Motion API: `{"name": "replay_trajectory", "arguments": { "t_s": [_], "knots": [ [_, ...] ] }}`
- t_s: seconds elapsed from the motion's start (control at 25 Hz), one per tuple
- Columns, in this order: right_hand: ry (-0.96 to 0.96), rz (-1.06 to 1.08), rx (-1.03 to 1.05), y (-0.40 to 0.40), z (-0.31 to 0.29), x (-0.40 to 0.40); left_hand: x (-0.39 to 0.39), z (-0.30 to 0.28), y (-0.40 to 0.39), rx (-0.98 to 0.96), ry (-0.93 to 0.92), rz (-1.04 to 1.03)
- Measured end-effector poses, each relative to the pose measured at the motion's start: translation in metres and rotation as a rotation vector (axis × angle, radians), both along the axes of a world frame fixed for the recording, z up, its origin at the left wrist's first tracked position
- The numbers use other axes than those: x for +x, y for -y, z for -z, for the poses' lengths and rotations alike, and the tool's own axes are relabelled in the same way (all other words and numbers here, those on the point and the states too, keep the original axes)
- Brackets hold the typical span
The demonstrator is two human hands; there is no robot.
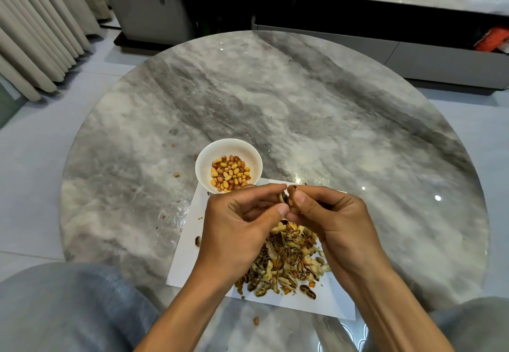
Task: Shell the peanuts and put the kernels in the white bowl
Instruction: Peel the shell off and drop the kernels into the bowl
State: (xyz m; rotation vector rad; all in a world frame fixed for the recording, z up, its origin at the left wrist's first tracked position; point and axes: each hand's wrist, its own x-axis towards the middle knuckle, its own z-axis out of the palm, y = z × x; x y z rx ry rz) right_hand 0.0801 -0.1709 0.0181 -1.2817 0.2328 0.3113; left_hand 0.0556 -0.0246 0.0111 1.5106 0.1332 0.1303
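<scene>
While both hands meet just below centre frame, a single peanut is pinched between them: the left hand holds one side with thumb and forefinger, the right hand holds the other, and the shell looks split open, its long axis running roughly up and down the frame. Both grips are closed on that nut. The white bowl, part filled with kernels, sits up and to the left of the nut, nearly touching the left hand's knuckles, so I'd judge the left hand nearer for the drop. Under the wrists lies a heap of shells on a white paper sheet spread on the round marble bench.
</scene>
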Motion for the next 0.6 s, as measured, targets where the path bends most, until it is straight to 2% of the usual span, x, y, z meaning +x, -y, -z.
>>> {"name": "replay_trajectory", "arguments": {
  "t_s": [0.16,0.24,0.32,0.44,0.52,0.6],
  "knots": [
    [-0.149,0.050,0.196,-0.003,0.002,0.000,0.001,-0.003,0.002,-0.051,-0.073,-0.022],
    [-0.122,0.060,0.164,-0.006,0.004,-0.002,0.001,0.000,0.007,-0.130,-0.187,-0.058],
    [0.013,0.059,-0.037,-0.009,0.007,-0.005,0.002,0.002,0.011,-0.333,-0.332,-0.098],
    [0.360,0.036,-0.441,-0.014,0.009,-0.008,0.004,0.002,0.014,-0.708,-0.462,-0.097],
    [0.495,0.018,-0.548,-0.015,0.011,-0.010,0.004,0.001,0.014,-0.850,-0.478,-0.089],
    [0.519,-0.001,-0.571,-0.014,0.011,-0.011,0.003,0.000,0.014,-0.901,-0.495,-0.090]
  ]
}}
